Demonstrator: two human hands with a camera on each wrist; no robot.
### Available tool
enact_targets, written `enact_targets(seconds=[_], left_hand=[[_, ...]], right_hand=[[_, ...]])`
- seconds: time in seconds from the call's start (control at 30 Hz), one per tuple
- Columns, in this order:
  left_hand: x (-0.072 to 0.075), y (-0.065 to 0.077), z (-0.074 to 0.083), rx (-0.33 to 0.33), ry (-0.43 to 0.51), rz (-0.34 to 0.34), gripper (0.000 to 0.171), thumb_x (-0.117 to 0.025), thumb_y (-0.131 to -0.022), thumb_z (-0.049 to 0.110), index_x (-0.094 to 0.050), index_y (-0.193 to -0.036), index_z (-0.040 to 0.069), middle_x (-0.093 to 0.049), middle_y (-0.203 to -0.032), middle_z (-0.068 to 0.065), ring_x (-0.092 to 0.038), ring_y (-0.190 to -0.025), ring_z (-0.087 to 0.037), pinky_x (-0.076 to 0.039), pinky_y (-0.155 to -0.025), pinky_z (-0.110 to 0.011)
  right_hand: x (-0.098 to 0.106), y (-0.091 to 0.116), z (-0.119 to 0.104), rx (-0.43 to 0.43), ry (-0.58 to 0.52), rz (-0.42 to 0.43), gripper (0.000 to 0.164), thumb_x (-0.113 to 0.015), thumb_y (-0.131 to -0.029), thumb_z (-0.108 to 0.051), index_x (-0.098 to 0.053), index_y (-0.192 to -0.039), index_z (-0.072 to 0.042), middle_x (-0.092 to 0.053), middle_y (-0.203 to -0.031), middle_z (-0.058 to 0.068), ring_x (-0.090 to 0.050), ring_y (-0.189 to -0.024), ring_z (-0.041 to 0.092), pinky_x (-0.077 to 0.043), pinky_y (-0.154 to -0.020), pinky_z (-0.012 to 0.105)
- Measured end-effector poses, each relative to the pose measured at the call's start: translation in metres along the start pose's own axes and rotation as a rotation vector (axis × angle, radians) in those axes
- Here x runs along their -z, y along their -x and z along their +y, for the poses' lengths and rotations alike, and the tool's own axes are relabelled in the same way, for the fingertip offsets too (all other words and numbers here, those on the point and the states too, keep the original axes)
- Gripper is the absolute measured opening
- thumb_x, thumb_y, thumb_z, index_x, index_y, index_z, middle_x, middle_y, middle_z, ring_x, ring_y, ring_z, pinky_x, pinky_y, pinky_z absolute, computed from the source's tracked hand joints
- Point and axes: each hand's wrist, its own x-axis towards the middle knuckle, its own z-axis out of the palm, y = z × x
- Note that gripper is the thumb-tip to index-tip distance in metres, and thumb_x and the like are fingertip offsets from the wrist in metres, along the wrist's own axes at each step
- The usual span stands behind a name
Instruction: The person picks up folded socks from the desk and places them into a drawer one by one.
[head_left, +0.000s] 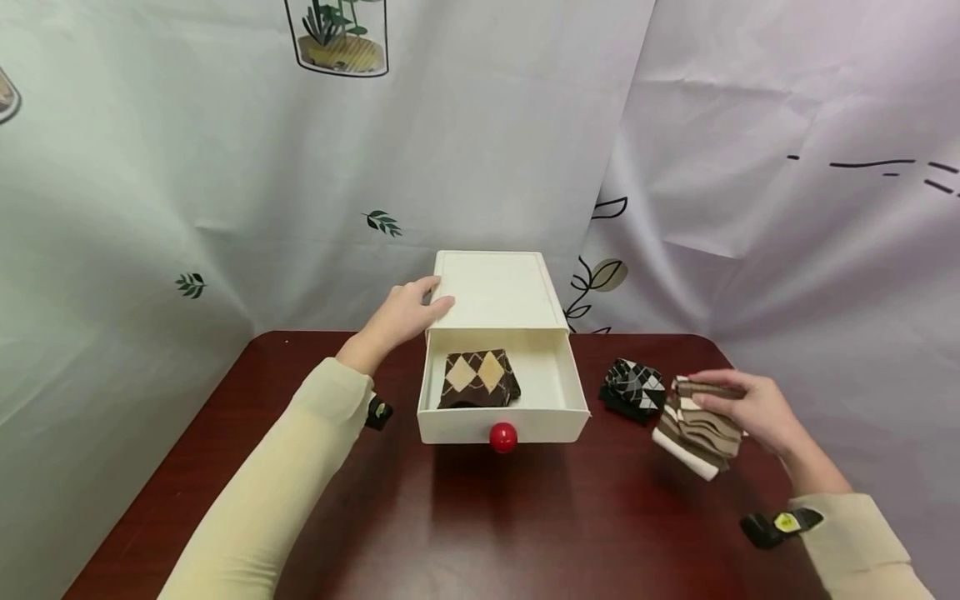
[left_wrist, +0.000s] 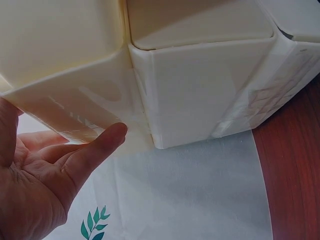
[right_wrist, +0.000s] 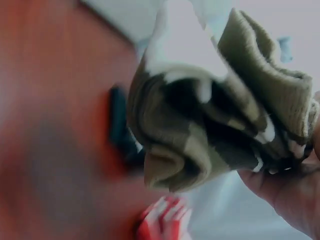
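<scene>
A white drawer box (head_left: 491, 287) stands at the back of the table, its drawer (head_left: 551, 425) pulled out, with a red round knob (head_left: 503, 437) on the front. In the drawer lies a folded brown argyle sock (head_left: 477, 379). My left hand (head_left: 405, 312) touches the upper left edge of the box; in the left wrist view the thumb (left_wrist: 102, 147) lies stretched along its wall. At the right, my right hand (head_left: 753, 408) grips a folded brown-and-white sock (head_left: 697, 429), thumb on top. Its layered folds fill the right wrist view. Beside it lies a folded black argyle sock (head_left: 633, 387).
A red-and-white striped cloth item (right_wrist: 167, 220) shows blurred low in the right wrist view. The dark red table (head_left: 480, 533) ends against a white patterned curtain (head_left: 487, 150) behind and at both sides.
</scene>
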Motion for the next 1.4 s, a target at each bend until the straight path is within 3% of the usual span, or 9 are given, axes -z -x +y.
enact_targets(seconds=[0.33,0.5,0.63,0.73,0.9,1.0,1.2,1.4], left_hand=[[-0.001,0.000,0.000,0.008,0.000,-0.010,0.066,-0.045,-0.093,0.047,-0.034,-0.144,0.007,-0.038,-0.143,-0.015,-0.036,-0.130,-0.033,-0.031,-0.102,-0.049],[-0.002,-0.002,0.000,0.007,0.008,-0.008,0.067,-0.045,-0.092,0.048,-0.034,-0.145,0.008,-0.039,-0.143,-0.015,-0.036,-0.129,-0.033,-0.032,-0.102,-0.049],[-0.001,-0.003,0.000,0.009,0.016,0.000,0.068,-0.046,-0.092,0.049,-0.034,-0.145,0.008,-0.039,-0.143,-0.015,-0.036,-0.129,-0.033,-0.032,-0.102,-0.048],[0.000,-0.003,0.000,0.006,0.022,0.008,0.068,-0.047,-0.092,0.049,-0.034,-0.144,0.008,-0.039,-0.142,-0.015,-0.037,-0.129,-0.032,-0.032,-0.102,-0.048],[0.000,-0.001,0.000,0.002,0.024,0.005,0.068,-0.047,-0.092,0.048,-0.034,-0.145,0.008,-0.039,-0.142,-0.016,-0.036,-0.129,-0.033,-0.032,-0.102,-0.048],[0.000,0.000,-0.001,0.005,0.022,0.004,0.067,-0.047,-0.092,0.047,-0.034,-0.145,0.008,-0.039,-0.142,-0.016,-0.036,-0.129,-0.033,-0.031,-0.102,-0.049],[-0.001,0.000,-0.003,-0.006,0.012,0.008,0.066,-0.047,-0.092,0.046,-0.034,-0.144,0.007,-0.039,-0.142,-0.016,-0.037,-0.128,-0.033,-0.032,-0.102,-0.048],[-0.001,-0.001,-0.002,-0.005,0.010,0.008,0.066,-0.047,-0.092,0.046,-0.034,-0.144,0.006,-0.039,-0.142,-0.016,-0.038,-0.128,-0.033,-0.032,-0.102,-0.048]], right_hand=[[-0.017,-0.037,-0.101,0.021,-0.267,-0.013,0.034,-0.076,-0.078,-0.017,-0.068,-0.111,-0.013,-0.070,-0.089,-0.008,-0.067,-0.075,0.012,-0.054,-0.060,0.030],[-0.037,-0.049,-0.143,0.102,-0.336,-0.025,0.030,-0.077,-0.076,-0.014,-0.071,-0.106,-0.014,-0.070,-0.089,-0.005,-0.066,-0.075,0.012,-0.054,-0.060,0.029],[-0.057,-0.056,-0.167,0.144,-0.449,-0.096,0.029,-0.077,-0.076,-0.009,-0.071,-0.105,-0.011,-0.071,-0.092,0.001,-0.067,-0.074,0.017,-0.054,-0.059,0.032],[-0.072,-0.061,-0.177,0.161,-0.494,-0.138,0.028,-0.076,-0.077,-0.007,-0.071,-0.105,-0.010,-0.070,-0.094,0.004,-0.067,-0.074,0.022,-0.055,-0.060,0.035],[-0.097,-0.070,-0.181,0.265,-0.373,-0.121,0.028,-0.076,-0.077,-0.008,-0.071,-0.104,-0.007,-0.070,-0.093,0.002,-0.067,-0.072,0.018,-0.054,-0.060,0.031],[-0.111,-0.073,-0.180,0.302,-0.362,-0.127,0.029,-0.076,-0.077,-0.006,-0.069,-0.105,-0.001,-0.068,-0.096,0.003,-0.066,-0.073,0.016,-0.054,-0.061,0.030],[-0.129,-0.070,-0.179,0.287,-0.310,-0.206,0.028,-0.075,-0.077,-0.007,-0.070,-0.104,-0.002,-0.066,-0.102,0.006,-0.065,-0.078,0.017,-0.054,-0.065,0.031],[-0.129,-0.066,-0.175,0.282,-0.194,-0.263,0.026,-0.076,-0.077,-0.010,-0.071,-0.102,-0.008,-0.066,-0.102,0.006,-0.064,-0.081,0.018,-0.052,-0.068,0.029]])
